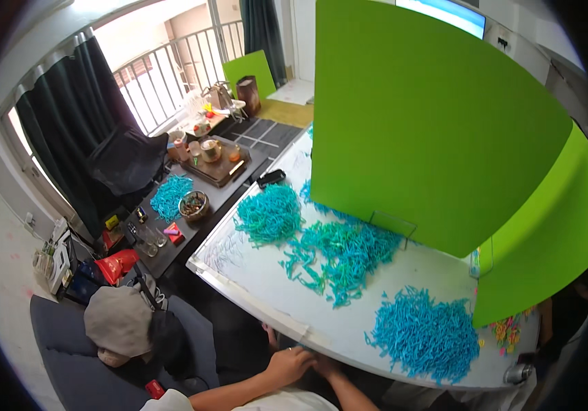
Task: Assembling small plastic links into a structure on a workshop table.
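Observation:
My left hand (288, 366) is just below the near edge of the white table (266, 291), its fingers curled closed and a ring on one of them. Whatever it may hold is too small to make out. Close beside it, my right hand (324, 366) sits partly under the table's edge with its fingers hidden. On the tabletop beyond lie a blue pile of small twisted strips (427, 335) to the right, a mixed blue and green pile (349, 257) in the middle, and a teal pile (270, 214) at the far left.
Tall green panels (438, 123) stand across the table's back and right side. Multicoloured small pieces (509, 332) lie at the right end. To the left are a dark low table (222, 205) with a tea tray (215, 164), and a grey sofa (61, 349) holding a beige cap (119, 318).

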The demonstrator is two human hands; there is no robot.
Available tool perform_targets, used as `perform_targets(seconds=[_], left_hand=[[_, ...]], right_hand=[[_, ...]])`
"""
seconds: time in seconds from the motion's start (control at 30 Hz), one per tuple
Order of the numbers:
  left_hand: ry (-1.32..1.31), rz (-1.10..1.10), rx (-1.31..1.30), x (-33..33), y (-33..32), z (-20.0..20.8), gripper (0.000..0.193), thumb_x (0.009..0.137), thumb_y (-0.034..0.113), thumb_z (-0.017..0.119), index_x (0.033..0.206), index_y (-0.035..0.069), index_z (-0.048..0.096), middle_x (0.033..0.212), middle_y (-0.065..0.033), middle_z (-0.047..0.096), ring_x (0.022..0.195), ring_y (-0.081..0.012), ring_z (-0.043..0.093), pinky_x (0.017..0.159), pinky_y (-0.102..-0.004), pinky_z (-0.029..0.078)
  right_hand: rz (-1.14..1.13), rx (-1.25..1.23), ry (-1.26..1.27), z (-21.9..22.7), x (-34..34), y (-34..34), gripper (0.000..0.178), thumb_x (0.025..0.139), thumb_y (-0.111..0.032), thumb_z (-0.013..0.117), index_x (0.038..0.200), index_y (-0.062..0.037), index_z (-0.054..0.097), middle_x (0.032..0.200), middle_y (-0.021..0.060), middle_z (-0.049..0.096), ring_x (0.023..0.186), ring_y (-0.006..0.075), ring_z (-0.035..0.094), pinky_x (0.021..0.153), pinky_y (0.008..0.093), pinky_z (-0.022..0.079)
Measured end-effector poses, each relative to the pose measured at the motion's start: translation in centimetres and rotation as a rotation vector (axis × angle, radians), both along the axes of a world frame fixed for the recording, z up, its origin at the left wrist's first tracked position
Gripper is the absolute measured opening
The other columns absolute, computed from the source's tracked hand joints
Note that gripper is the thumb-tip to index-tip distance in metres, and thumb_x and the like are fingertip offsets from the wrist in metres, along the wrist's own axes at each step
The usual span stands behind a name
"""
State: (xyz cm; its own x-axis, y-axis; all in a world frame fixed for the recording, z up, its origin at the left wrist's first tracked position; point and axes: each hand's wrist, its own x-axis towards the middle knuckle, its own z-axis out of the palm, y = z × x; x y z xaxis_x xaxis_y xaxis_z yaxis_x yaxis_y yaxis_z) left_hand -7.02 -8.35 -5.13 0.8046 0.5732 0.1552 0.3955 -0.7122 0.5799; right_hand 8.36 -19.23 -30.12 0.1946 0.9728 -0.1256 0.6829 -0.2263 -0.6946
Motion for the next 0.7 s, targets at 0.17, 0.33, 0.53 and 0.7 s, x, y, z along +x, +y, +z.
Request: perform_targets(seconds=[0.17,0.33,0.53,0.7], left_hand=[[-0.321,0.013,0.283,1.3,3.3,3.0,0.016,0.083,0.020,0.087,0.092,0.014,0.075,0.080,-0.0033,0.071,0.068,-0.0272,0.070,0.061,-0.0405,0.056],[-0.243,0.257,0.283,6.8,13.0,5.3,0.049,0.090,0.025,0.084,0.131,0.007,0.066,0.140,-0.0192,0.062,0.131,-0.0445,0.058,0.108,-0.0538,0.047],[-0.061,0.193,0.314,10.2,17.6,2.8,0.053,0.096,0.034,0.078,0.141,0.011,0.063,0.156,-0.0192,0.052,0.152,-0.0480,0.039,0.127,-0.0636,0.029],[-0.002,0.144,0.304,7.6,14.1,1.7,0.044,0.095,0.027,0.078,0.136,0.014,0.068,0.156,-0.0167,0.054,0.153,-0.0476,0.039,0.128,-0.0600,0.031]], right_hand=[[-0.130,0.110,-0.064,1.0,0.0,0.9,0.055,0.097,-0.023,0.061,0.149,-0.0052,0.058,0.157,0.0269,0.055,0.151,0.0462,0.044,0.125,0.0564,0.035],[-0.026,0.057,-0.067,3.7,0.4,1.6,0.047,0.099,-0.023,0.058,0.142,-0.0038,0.065,0.148,0.0291,0.061,0.143,0.0491,0.051,0.123,0.0559,0.039],[-0.199,-0.006,-0.027,4.6,-0.1,2.0,0.048,0.099,-0.029,0.058,0.139,-0.0039,0.067,0.146,0.0291,0.062,0.140,0.0510,0.053,0.122,0.0562,0.040],[-0.164,0.031,0.005,7.3,0.1,2.8,0.049,0.097,-0.030,0.060,0.138,-0.0024,0.067,0.144,0.0315,0.063,0.138,0.0526,0.054,0.121,0.0575,0.040]])
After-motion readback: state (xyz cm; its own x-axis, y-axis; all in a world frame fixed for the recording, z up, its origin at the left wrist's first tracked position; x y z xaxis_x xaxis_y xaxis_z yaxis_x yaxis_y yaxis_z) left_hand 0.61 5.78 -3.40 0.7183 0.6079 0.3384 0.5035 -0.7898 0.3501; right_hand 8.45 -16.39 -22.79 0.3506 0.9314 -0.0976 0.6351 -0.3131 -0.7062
